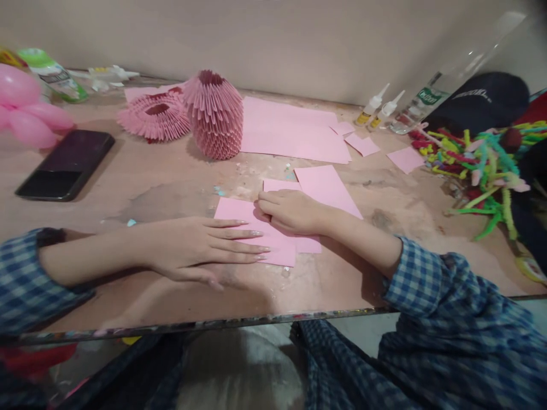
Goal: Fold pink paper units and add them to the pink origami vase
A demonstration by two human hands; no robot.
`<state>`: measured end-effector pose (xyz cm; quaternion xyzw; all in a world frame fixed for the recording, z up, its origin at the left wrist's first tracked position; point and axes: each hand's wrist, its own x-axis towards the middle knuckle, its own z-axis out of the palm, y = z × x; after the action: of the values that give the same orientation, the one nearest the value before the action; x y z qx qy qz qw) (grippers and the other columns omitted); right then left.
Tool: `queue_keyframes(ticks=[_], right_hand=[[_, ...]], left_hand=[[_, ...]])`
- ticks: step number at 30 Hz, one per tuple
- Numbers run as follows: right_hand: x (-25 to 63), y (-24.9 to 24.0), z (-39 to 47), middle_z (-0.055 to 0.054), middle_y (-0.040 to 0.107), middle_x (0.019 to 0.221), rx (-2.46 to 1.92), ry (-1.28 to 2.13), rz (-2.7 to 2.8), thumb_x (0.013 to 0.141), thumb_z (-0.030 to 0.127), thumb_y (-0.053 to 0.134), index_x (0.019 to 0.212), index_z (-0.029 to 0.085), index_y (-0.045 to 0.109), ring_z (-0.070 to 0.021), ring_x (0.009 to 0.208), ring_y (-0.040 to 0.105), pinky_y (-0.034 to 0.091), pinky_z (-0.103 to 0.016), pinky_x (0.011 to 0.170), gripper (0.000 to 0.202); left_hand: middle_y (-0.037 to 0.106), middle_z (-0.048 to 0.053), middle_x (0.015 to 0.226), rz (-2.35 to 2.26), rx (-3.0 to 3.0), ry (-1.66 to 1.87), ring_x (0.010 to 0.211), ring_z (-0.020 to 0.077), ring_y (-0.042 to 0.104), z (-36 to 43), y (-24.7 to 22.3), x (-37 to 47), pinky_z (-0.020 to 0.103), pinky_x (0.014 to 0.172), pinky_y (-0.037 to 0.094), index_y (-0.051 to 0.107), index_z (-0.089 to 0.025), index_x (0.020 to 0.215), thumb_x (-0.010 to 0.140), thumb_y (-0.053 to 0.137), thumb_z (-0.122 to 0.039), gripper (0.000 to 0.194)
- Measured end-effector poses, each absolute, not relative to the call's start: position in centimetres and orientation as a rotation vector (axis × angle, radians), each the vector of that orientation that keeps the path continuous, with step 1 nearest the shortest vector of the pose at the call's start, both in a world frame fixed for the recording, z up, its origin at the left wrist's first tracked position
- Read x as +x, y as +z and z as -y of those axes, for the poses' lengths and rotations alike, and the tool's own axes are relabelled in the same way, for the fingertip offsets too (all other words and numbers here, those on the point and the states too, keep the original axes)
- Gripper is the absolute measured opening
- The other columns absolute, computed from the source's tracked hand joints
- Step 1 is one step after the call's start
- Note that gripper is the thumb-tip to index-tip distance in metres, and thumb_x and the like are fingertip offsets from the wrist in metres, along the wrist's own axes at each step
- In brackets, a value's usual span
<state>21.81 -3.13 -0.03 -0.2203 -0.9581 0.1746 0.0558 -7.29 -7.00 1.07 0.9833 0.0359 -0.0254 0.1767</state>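
My left hand lies flat with its fingers stretched over a pink sheet of paper. On the upper part of that paper rests my right hand, its fingers curled in and closed; whatever they may hold is hidden. More pink paper lies partly under the right hand, and a pink paper rectangle sticks out beyond it. Farther back stands a vase-like form of folded pink paper pieces. A flatter ring of the same folded pieces sits to its left.
Large pink sheets lie by the wall. A phone and pink balloons are at left. Two glue bottles, a clear bottle, a dark cap and tangled pipe cleaners are at right. The table edge is nearest me.
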Motion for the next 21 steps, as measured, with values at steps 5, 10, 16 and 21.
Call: queue_keyframes(ticks=[5,10,16,21], right_hand=[[21.8,0.1,3.2,-0.008,0.061,0.095,-0.668,0.505,2.92,0.104,0.016,0.036,0.096,0.02,0.057,-0.0215,0.082,0.048,0.039,-0.035,0.078,0.023],[21.8,0.0,3.2,-0.009,0.064,0.099,-0.69,0.413,2.942,0.103,0.013,0.04,0.097,0.02,0.059,-0.0213,0.082,0.047,0.037,-0.035,0.078,0.022],[21.6,-0.4,3.1,-0.011,0.069,0.105,-0.668,0.304,2.951,0.107,0.014,0.038,0.101,0.019,0.062,-0.0213,0.081,0.049,0.037,-0.036,0.079,0.026],[22.6,1.0,3.2,-0.009,0.072,0.103,-0.745,0.704,2.728,0.103,0.018,0.04,0.1,0.019,0.063,-0.0219,0.09,0.062,0.044,-0.035,0.084,0.024]], left_hand=[[0.04,-0.003,0.18,-0.238,2.929,0.001,0.17,0.0177,0.038,8.0,2.1,-11.7,0.033,0.146,0.012,0.026,-0.036,0.179,0.118,0.046,-0.047,0.065],[0.056,-0.005,0.17,-0.317,3.066,0.247,0.16,0.0129,0.053,9.0,3.2,-13.3,0.033,0.144,0.022,0.054,-0.031,0.165,0.123,0.035,-0.039,0.047],[0.076,-0.002,0.148,-0.345,3.35,0.489,0.12,0.0172,0.079,9.8,1.4,-10.9,0.031,0.112,0.061,0.066,-0.026,0.151,0.115,0.053,-0.023,0.039],[0.084,0.006,0.124,-0.646,3.285,0.435,0.112,0.0228,0.079,9.9,0.7,-8.7,0.033,0.094,0.066,0.075,-0.023,0.138,0.112,0.047,-0.013,0.039]])
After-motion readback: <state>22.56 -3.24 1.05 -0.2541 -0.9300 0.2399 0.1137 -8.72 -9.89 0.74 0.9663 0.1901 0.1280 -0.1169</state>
